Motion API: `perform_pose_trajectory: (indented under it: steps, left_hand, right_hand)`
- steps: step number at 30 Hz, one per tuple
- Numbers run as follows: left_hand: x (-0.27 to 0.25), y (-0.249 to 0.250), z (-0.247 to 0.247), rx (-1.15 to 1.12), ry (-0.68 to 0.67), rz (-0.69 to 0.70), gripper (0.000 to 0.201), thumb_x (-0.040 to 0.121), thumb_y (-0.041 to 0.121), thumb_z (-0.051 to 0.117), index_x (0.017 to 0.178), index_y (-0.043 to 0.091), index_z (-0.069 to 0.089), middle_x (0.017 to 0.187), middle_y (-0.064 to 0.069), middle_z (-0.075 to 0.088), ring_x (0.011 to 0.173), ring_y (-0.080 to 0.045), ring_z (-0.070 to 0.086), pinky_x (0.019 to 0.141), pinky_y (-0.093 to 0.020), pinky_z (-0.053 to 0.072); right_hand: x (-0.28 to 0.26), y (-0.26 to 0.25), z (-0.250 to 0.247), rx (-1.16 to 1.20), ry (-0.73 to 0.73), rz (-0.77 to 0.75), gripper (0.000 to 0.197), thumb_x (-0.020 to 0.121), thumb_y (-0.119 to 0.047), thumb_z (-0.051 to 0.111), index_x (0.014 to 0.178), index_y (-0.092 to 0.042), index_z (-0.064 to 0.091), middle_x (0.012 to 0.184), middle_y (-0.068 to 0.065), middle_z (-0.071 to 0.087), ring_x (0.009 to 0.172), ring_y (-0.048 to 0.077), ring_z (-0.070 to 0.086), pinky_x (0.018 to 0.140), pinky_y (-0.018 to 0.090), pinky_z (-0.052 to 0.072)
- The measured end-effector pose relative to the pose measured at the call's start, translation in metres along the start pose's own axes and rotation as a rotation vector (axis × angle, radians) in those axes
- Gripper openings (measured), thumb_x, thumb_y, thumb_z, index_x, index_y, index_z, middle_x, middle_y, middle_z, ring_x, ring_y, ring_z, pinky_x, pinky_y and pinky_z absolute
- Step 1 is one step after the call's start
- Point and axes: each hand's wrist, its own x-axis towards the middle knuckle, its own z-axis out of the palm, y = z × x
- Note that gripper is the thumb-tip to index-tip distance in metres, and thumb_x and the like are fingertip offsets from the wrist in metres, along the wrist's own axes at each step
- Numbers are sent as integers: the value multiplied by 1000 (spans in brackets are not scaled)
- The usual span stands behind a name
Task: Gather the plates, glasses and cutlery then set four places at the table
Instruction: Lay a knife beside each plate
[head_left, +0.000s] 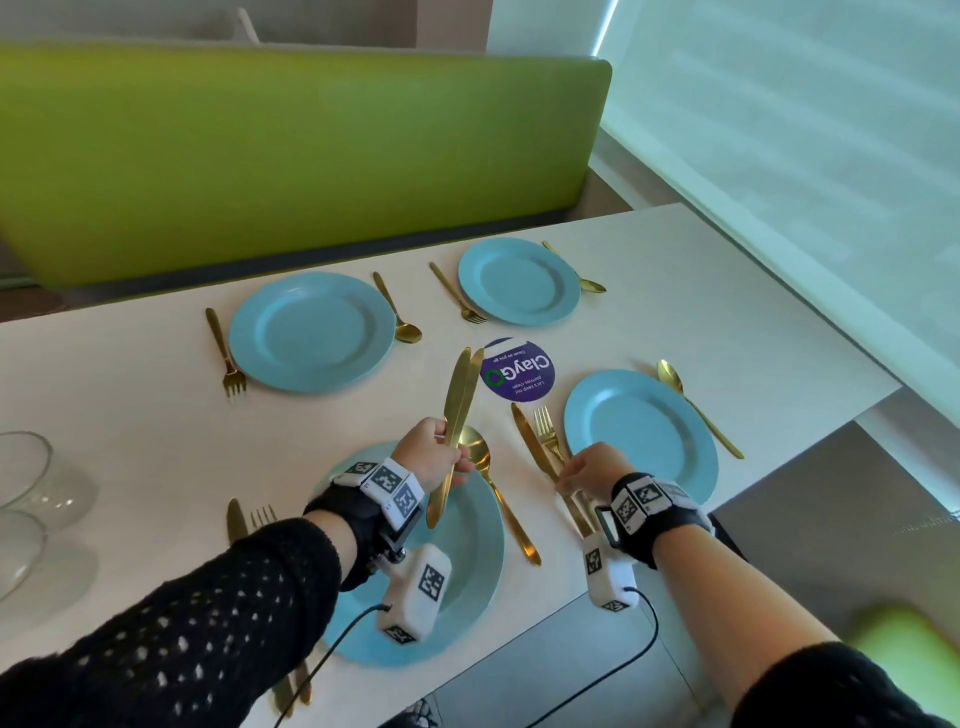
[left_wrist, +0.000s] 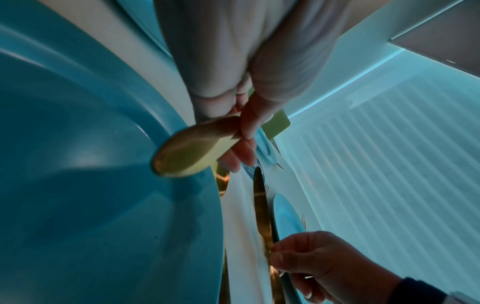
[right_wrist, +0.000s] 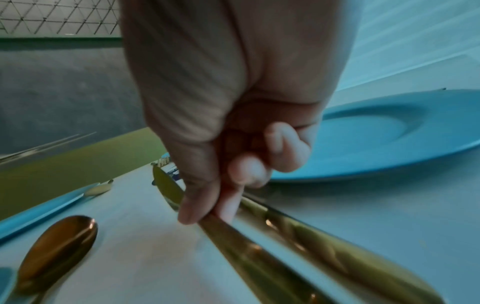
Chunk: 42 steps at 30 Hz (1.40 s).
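Four blue plates lie on the white table (head_left: 130, 415). Above the near left plate (head_left: 467, 561) my left hand (head_left: 457, 462) grips two gold knives (head_left: 460, 395), blades pointing away; their handle ends (left_wrist: 189, 152) show in the left wrist view. My right hand (head_left: 563, 480) pinches the handle of a third gold knife (head_left: 527, 439) lying on the table beside a fork (head_left: 545, 431), left of the near right plate (head_left: 644, 431). The right wrist view shows the fingertips (right_wrist: 192, 214) on that knife (right_wrist: 246, 246), with the fork handle (right_wrist: 350, 257) alongside.
The far left plate (head_left: 311, 332) and far right plate (head_left: 519, 280) each have a fork and a spoon. A spoon (head_left: 493, 483) lies right of the near left plate, a knife (head_left: 236, 519) and fork to its left. Clear glasses (head_left: 26, 467) stand far left. A purple sticker (head_left: 517, 370) marks the centre.
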Motion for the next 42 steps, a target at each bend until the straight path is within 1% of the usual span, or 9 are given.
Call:
perform_pose_trajectory:
  steps: [2,4,6,10,16,25,29,38,42]
  left_hand:
    - [2,0,3,2,10,-10,28,92,-5,48,119,2,46,78,-4,58,63,-13,60,52,-21,54]
    - [3,1,5,0,17,-19,29,92,-5,49,120,1,46,79,-4,58,62,-13,61,54,-22,54]
    - [4,1,8,-3,19,-29,30,92,-5,49,122,1,46,79,-4,58,63,-12,61,57,-24,55]
    - [1,-1,12,-9,16,-37,31,93,-6,47,122,2,45,79,-3,58,64,-13,60,57,-24,54]
    - [-3,-2,15,2,13,-32,32,93,-6,45,125,2,44,80,-4,58,65,-13,61,62,-27,55]
    - [-9,-7,10,-3,7,-56,33,94,-3,47,126,2,44,83,-4,59,70,-15,62,69,-29,56]
    - [-10,-7,7,-15,12,-57,33,94,-2,47,126,2,44,82,-4,59,72,-16,62,71,-29,56]
    - [-11,-7,4,-12,10,-62,33,94,-2,46,127,3,44,82,-3,59,69,-12,61,67,-26,56]
    - [-10,-6,4,-10,14,-62,33,94,-2,46,127,2,44,81,-3,58,68,-12,61,66,-25,56]
  right_hand:
    - [5,2,5,5,15,5,14,77,-13,74,66,-19,69,77,-3,64,77,14,59,75,22,49]
    - [6,0,8,12,41,4,2,77,-15,74,75,-15,73,87,2,67,83,17,61,81,26,53]
    - [8,0,11,12,82,0,6,77,-17,74,82,-13,75,90,4,68,85,18,63,84,30,55]
    - [6,0,18,9,152,23,2,75,-24,74,75,-23,72,91,3,69,85,20,65,81,34,57]
    - [2,4,23,-48,207,23,8,76,-24,70,82,-21,75,92,5,70,85,25,67,74,31,57]
    - [4,5,21,-13,209,36,6,77,-27,73,79,-21,74,87,3,66,81,23,65,73,31,57]
    - [7,4,21,-15,206,42,8,77,-27,72,82,-21,74,86,3,65,77,22,60,69,28,53]
    - [10,2,21,-9,206,41,8,77,-27,73,80,-20,73,90,5,68,79,22,62,74,30,55]
    - [10,2,21,-13,198,39,8,77,-27,73,74,-21,69,88,4,67,83,23,64,77,33,57]
